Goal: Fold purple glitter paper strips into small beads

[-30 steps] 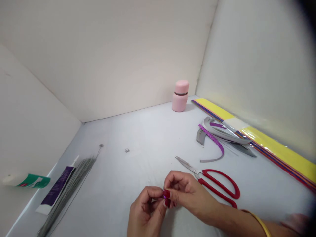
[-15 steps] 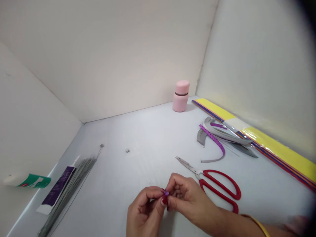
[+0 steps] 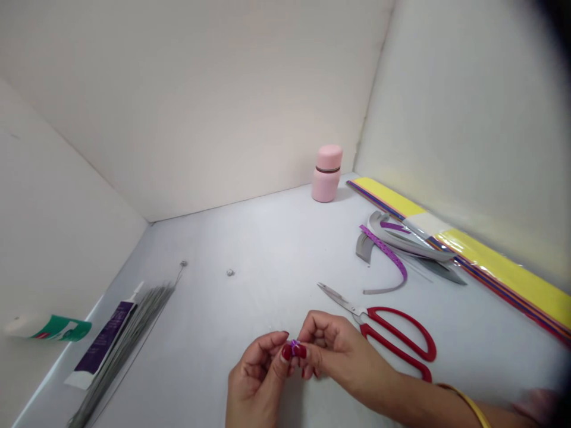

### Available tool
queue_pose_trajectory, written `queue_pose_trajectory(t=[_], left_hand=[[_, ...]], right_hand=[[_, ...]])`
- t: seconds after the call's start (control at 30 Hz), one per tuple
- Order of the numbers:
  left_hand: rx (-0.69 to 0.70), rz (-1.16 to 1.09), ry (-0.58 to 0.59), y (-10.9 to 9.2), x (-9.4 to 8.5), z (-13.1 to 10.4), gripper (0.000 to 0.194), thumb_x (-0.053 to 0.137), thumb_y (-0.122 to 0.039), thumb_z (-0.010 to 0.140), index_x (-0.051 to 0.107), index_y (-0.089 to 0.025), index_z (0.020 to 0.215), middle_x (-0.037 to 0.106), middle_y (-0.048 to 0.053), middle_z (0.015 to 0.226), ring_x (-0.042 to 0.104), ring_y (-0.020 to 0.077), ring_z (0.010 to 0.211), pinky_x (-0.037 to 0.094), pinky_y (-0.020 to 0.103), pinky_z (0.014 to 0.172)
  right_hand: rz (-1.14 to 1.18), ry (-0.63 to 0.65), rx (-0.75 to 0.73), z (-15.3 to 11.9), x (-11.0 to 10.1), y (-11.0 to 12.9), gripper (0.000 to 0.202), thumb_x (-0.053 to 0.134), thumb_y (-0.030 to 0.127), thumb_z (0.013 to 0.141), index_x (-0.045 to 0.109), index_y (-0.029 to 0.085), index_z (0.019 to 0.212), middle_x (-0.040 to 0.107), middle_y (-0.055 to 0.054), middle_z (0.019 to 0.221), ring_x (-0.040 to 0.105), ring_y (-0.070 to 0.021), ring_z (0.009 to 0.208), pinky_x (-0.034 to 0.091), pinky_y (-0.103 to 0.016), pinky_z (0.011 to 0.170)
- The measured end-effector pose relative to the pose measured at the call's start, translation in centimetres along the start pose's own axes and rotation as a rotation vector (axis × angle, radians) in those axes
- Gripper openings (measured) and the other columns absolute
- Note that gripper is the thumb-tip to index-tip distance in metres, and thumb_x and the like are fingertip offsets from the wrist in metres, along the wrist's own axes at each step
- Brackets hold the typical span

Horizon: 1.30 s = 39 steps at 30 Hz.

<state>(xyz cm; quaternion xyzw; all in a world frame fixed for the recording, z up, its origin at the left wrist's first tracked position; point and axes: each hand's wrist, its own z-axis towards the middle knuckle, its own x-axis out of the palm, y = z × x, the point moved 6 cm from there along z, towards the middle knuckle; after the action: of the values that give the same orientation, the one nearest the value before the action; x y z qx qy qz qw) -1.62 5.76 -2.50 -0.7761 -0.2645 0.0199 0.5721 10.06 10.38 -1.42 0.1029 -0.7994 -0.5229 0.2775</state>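
A small purple piece, likely folded paper, is pinched between both hands near the bottom middle of the view. My left hand holds it from the left, thumb bent against it. From the other side my right hand grips it with thumb and fingertips, both red thumbnails almost meeting. Fingers cover most of the piece, so its full shape is hidden. Just beyond my right hand lie scissors with red handles, blades pointing away to the left.
Purple and grey strips lie at the right beside a long pack of coloured sheets. A pink flask stands at the back. On the left are thin wires, a purple tube, a green-and-white bottle and a small silvery bit.
My right thumb has come up over the purple piece beside the left thumb. My left index finger has lifted slightly off it. Everything on the table stays put.
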Motion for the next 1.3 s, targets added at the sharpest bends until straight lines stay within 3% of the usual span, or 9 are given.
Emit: queue_pose_trajectory(t=[0.23, 0.4, 0.53, 0.63, 0.8, 0.97, 1.13, 1.3], left_hand=[[0.111, 0.119, 0.125, -1.0, 0.8, -0.1, 0.019, 0.076, -0.028, 0.061, 0.074, -0.018, 0.077, 0.070, 0.004, 0.069, 0.063, 0.0164, 0.066, 0.049, 0.022, 0.064], [0.156, 0.143, 0.180, -0.5, 0.7, 0.1, 0.011, 0.071, -0.023, 0.068, 0.073, -0.018, 0.077, 0.067, 0.004, 0.068, 0.062, 0.0159, 0.062, 0.049, 0.024, 0.061], [0.248, 0.167, 0.202, -0.8, 0.6, 0.1, 0.007, 0.069, -0.022, 0.070, 0.072, -0.019, 0.076, 0.065, 0.004, 0.070, 0.061, 0.0163, 0.065, 0.048, 0.024, 0.061], [0.206, 0.144, 0.211, -0.9, 0.7, 0.1, 0.011, 0.069, -0.021, 0.070, 0.072, -0.022, 0.081, 0.066, 0.002, 0.069, 0.061, 0.0137, 0.061, 0.048, 0.021, 0.059], [0.317, 0.286, 0.254, -1.8, 1.0, -0.2, 0.013, 0.065, -0.023, 0.074, 0.072, -0.022, 0.085, 0.067, 0.004, 0.076, 0.063, 0.0176, 0.071, 0.049, 0.023, 0.066], [0.296, 0.274, 0.235, -1.6, 0.7, -0.1, 0.012, 0.063, -0.026, 0.075, 0.070, -0.022, 0.085, 0.066, 0.004, 0.078, 0.062, 0.0170, 0.071, 0.047, 0.022, 0.065], [0.185, 0.222, 0.173, -1.0, 0.3, 0.2, 0.014, 0.067, -0.028, 0.073, 0.072, -0.021, 0.084, 0.069, 0.004, 0.080, 0.061, 0.0155, 0.072, 0.046, 0.020, 0.066], [0.194, 0.150, 0.160, -1.1, 0.6, 0.1, 0.014, 0.071, -0.026, 0.069, 0.074, -0.022, 0.082, 0.069, 0.003, 0.077, 0.063, 0.0161, 0.074, 0.047, 0.020, 0.068]], right_hand=[[0.143, 0.064, 0.119, 0.1, -0.1, -0.5, 0.034, 0.070, 0.041, 0.067, 0.050, 0.014, 0.071, 0.058, 0.003, 0.055, 0.052, -0.0076, 0.046, 0.034, -0.018, 0.046], [0.140, 0.111, 0.171, 0.1, 0.2, -0.9, 0.036, 0.067, 0.046, 0.069, 0.051, 0.014, 0.073, 0.058, 0.002, 0.055, 0.053, -0.0075, 0.043, 0.033, -0.017, 0.043], [0.101, 0.119, 0.139, 0.2, 0.2, -0.8, 0.037, 0.067, 0.046, 0.069, 0.053, 0.012, 0.072, 0.059, 0.001, 0.057, 0.053, -0.0072, 0.044, 0.034, -0.017, 0.043], [0.106, 0.116, 0.113, 0.2, 0.1, -0.5, 0.036, 0.070, 0.044, 0.067, 0.054, 0.012, 0.071, 0.058, 0.002, 0.056, 0.053, -0.0070, 0.044, 0.035, -0.017, 0.044], [0.101, 0.124, 0.121, 0.1, 0.3, -0.6, 0.036, 0.071, 0.044, 0.065, 0.052, 0.013, 0.069, 0.059, 0.002, 0.054, 0.052, -0.0068, 0.043, 0.034, -0.018, 0.044], [0.089, 0.122, 0.089, 0.2, 0.3, -0.5, 0.038, 0.069, 0.048, 0.066, 0.053, 0.013, 0.069, 0.059, 0.002, 0.055, 0.051, -0.0066, 0.043, 0.034, -0.018, 0.044], [0.088, 0.106, 0.058, 0.3, 0.2, -0.5, 0.037, 0.062, 0.048, 0.074, 0.053, 0.013, 0.072, 0.058, 0.001, 0.057, 0.053, -0.0069, 0.045, 0.035, -0.018, 0.045], [0.008, 0.025, 0.022, 0.2, -0.1, -0.5, 0.033, 0.070, 0.042, 0.067, 0.053, 0.015, 0.074, 0.054, 0.004, 0.057, 0.052, -0.0076, 0.048, 0.034, -0.018, 0.047]])
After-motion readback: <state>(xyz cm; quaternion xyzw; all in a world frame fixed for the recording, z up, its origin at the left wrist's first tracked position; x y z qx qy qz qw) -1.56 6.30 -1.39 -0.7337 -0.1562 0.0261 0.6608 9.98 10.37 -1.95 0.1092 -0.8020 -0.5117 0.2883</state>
